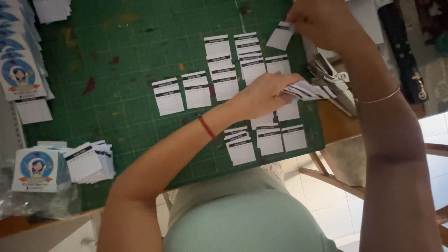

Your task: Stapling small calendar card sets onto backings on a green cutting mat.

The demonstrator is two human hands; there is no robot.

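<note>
My left hand reaches across the green cutting mat and grips a small stack of white calendar slips near the mat's right edge. Up at the top right, my right hand pinches a single white slip with a dark header, lifted above the mat. Small piles of matching slips lie in rows on the mat below and around both hands. A metal stapler lies just right of the held stack.
A fanned pile of slips and round-picture cards sit at the mat's lower left. More picture cards line the left edge. A wooden chair frame and tiled floor show at the lower right.
</note>
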